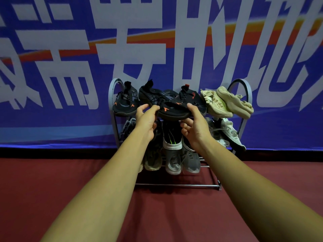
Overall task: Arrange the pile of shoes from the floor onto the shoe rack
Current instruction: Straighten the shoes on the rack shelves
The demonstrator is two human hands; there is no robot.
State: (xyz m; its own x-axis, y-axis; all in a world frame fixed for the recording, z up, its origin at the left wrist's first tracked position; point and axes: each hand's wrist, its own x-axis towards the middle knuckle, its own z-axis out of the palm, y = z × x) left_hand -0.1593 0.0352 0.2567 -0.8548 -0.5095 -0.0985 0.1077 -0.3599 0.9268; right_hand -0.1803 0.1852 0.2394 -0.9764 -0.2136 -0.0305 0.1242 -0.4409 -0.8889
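- Now, we are holding a black sneaker with orange marks (167,109) at the top tier of the shoe rack (111,95), both arms reaching forward.
- Our left hand (146,117) is gripping the sneaker's left end, with the forefinger lying over the upper, the other fingers curling below the sole and the thumb lifting clear.
- Our right hand (195,130) is clamping its right end, thumb pressing on top, fingers reaching under the sole.
- We are not managing to tell whether the sole is resting on the tier or hanging just above it.
- Sharing that tier are a second black sneaker (125,103) at the left end, a black shoe with a red heel tab (191,96) just behind our right thumb, and a beige pair (225,103) at the right end.
- One tier down, a black sneaker with green stripes (172,137) is lying in the middle, and white sneakers (227,135) are leaning at the right.
- Lower still, grey sneakers (173,163) are sitting side by side.
- Rack is standing on a dark red floor (70,198) against a blue banner (90,119) carrying big white characters.
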